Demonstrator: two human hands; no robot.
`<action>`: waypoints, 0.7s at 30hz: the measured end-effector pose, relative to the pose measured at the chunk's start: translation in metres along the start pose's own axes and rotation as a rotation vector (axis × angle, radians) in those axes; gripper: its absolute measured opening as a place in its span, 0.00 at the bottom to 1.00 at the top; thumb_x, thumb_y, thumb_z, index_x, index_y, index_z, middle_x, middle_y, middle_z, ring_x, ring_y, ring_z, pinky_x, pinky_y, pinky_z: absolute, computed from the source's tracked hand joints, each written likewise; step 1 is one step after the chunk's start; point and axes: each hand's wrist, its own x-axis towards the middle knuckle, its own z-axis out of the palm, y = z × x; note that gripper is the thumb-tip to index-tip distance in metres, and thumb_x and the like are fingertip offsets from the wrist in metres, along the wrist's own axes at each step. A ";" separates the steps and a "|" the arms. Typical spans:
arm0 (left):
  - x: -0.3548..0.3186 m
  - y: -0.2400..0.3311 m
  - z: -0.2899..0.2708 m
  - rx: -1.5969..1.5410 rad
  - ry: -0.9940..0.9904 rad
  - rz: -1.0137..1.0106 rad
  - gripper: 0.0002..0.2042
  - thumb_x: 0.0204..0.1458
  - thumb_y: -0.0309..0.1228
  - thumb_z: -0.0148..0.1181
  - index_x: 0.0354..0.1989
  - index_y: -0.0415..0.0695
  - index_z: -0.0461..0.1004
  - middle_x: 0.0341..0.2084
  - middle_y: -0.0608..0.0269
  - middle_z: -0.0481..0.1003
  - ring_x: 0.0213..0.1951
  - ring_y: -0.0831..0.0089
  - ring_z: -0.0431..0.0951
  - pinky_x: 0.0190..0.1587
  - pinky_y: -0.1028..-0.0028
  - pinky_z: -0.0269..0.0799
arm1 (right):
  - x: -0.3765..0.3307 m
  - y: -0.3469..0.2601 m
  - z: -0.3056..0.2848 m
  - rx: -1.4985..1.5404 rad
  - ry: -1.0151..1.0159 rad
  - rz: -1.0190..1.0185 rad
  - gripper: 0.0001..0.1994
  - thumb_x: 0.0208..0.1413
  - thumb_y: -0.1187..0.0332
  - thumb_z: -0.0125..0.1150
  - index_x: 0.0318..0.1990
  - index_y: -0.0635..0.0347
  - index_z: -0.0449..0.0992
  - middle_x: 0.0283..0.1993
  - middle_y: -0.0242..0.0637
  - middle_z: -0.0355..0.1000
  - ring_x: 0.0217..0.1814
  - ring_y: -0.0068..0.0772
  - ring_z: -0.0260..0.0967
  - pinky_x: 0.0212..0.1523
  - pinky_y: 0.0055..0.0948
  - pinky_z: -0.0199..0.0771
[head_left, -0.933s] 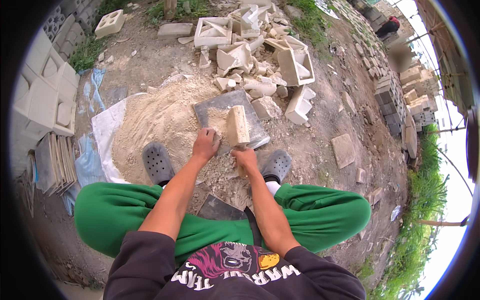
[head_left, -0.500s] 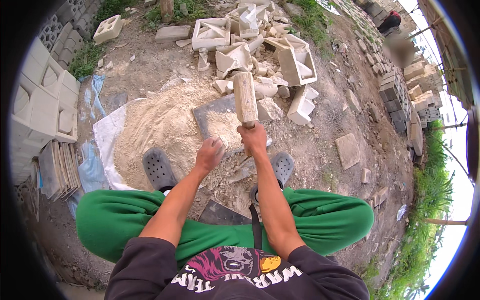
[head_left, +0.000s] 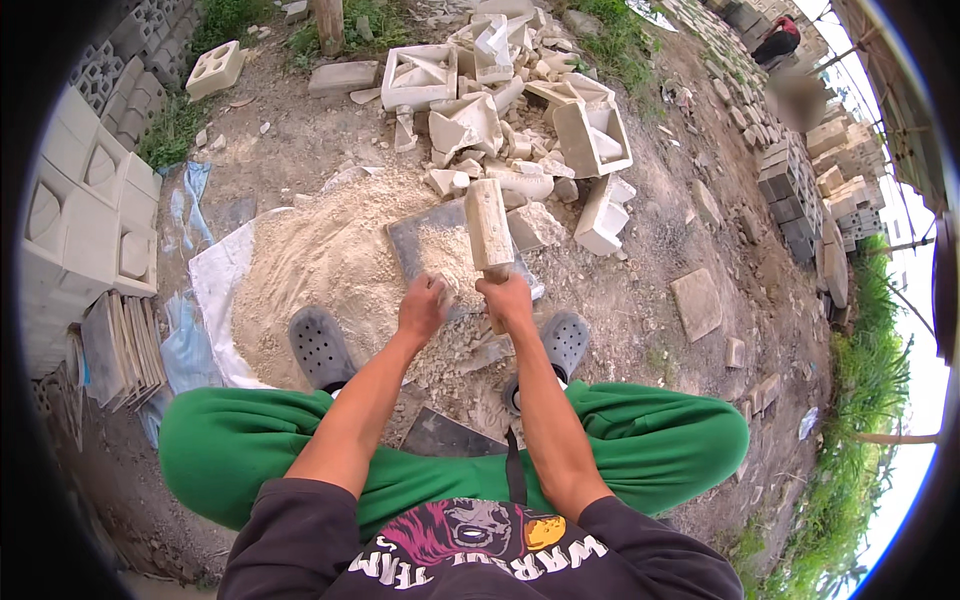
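My right hand (head_left: 507,298) grips the handle of a pale wooden mallet (head_left: 488,225), whose block-shaped head stands raised over a dark flat slab (head_left: 415,232). Crushed pale rubble (head_left: 445,255) lies on the slab. My left hand (head_left: 425,305) rests with curled fingers at the slab's near edge, just left of the right hand. Whether it holds a lump is hidden by the fingers. I am seated with green trousers, and my grey clogs (head_left: 320,345) flank the work spot.
A heap of pale powder (head_left: 310,265) lies on a white sheet (head_left: 215,290) to the left. Broken hollow concrete blocks (head_left: 590,135) are piled beyond the slab. Whole moulded blocks (head_left: 85,215) are stacked at far left. Loose flat tiles (head_left: 697,303) lie on the dirt at right.
The mallet head went from resting on the slab to raised high, and now sits slightly lower. My left hand stayed at the slab's near edge.
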 end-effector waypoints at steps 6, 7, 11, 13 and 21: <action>0.012 0.009 -0.002 -0.024 0.040 0.050 0.09 0.50 0.30 0.66 0.38 0.44 0.76 0.42 0.52 0.74 0.46 0.52 0.76 0.45 0.56 0.76 | 0.003 0.021 0.005 -0.163 -0.048 0.146 0.18 0.44 0.63 0.70 0.31 0.76 0.79 0.22 0.42 0.76 0.20 0.34 0.76 0.23 0.34 0.76; 0.014 0.012 -0.002 -0.024 0.005 0.011 0.08 0.51 0.30 0.65 0.38 0.44 0.77 0.43 0.52 0.74 0.46 0.51 0.76 0.45 0.56 0.76 | 0.004 0.023 -0.001 -0.139 -0.092 0.177 0.18 0.44 0.64 0.70 0.30 0.77 0.79 0.23 0.43 0.76 0.20 0.35 0.76 0.23 0.34 0.75; 0.021 0.006 -0.006 0.008 -0.067 -0.033 0.09 0.52 0.31 0.64 0.40 0.43 0.78 0.43 0.51 0.74 0.46 0.50 0.77 0.47 0.57 0.76 | 0.005 0.004 -0.014 0.029 -0.178 0.275 0.14 0.43 0.68 0.70 0.29 0.75 0.78 0.24 0.44 0.75 0.20 0.36 0.74 0.21 0.36 0.75; 0.032 0.012 -0.008 0.026 -0.111 -0.010 0.09 0.53 0.31 0.64 0.40 0.43 0.78 0.44 0.51 0.75 0.47 0.50 0.77 0.48 0.57 0.76 | 0.006 0.008 -0.021 0.183 -0.160 0.360 0.13 0.43 0.70 0.70 0.30 0.73 0.77 0.24 0.41 0.72 0.20 0.35 0.72 0.20 0.36 0.73; 0.046 0.008 -0.008 0.036 -0.125 -0.024 0.12 0.52 0.31 0.65 0.45 0.44 0.80 0.52 0.50 0.75 0.51 0.49 0.77 0.51 0.58 0.75 | -0.060 0.021 -0.011 0.031 0.022 0.293 0.18 0.43 0.61 0.70 0.34 0.71 0.82 0.27 0.45 0.79 0.25 0.37 0.78 0.30 0.34 0.78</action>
